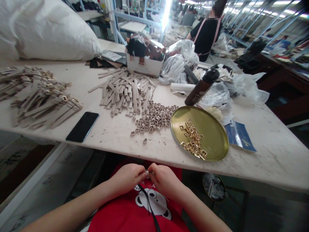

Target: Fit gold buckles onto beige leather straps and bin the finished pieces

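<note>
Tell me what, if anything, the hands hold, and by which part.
The left hand and right hand hold a small pale piece at their fingertips; which part each grips is hidden.

Head-worn camera view, directed forward and steeply down: the left hand (pixel 132 176) and right hand (pixel 165 180), before a bear-printed red garment (pixel 116 216), occupy the near foreground at lower centre. The worktable (pixel 113 137) crosses the middle ground, its front edge sloping down toward the right. Beyond it, the wide field reaches back to a black-clad co-worker (pixel 207 37) and, farther off, ceiling lights (pixel 282 3) at upper right.
</note>
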The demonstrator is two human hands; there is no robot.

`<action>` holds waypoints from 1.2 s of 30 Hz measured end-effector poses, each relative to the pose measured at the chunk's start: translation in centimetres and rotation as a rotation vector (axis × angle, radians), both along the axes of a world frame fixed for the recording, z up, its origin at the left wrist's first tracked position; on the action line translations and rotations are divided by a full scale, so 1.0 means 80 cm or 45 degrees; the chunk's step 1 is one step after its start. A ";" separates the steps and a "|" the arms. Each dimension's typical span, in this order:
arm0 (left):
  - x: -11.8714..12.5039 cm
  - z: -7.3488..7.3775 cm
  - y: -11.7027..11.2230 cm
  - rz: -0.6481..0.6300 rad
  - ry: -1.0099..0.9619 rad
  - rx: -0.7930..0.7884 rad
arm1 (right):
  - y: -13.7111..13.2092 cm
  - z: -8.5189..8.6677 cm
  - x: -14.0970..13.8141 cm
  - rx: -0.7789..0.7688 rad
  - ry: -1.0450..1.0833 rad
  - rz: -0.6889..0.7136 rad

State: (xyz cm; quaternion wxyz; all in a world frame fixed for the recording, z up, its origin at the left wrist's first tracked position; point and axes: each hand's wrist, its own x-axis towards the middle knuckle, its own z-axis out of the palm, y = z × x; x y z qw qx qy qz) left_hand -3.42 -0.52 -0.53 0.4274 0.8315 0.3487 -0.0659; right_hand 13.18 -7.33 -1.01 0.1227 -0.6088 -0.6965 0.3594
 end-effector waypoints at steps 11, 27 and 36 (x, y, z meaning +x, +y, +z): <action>0.001 0.006 0.014 0.031 -0.176 -0.323 | -0.008 0.004 0.008 -0.032 0.460 -0.080; 0.008 0.002 0.008 0.179 -0.256 -0.584 | -0.008 -0.013 -0.002 0.106 0.502 -0.212; -0.011 0.022 0.008 0.127 -0.162 -0.170 | -0.005 -0.026 -0.012 0.241 0.480 -0.303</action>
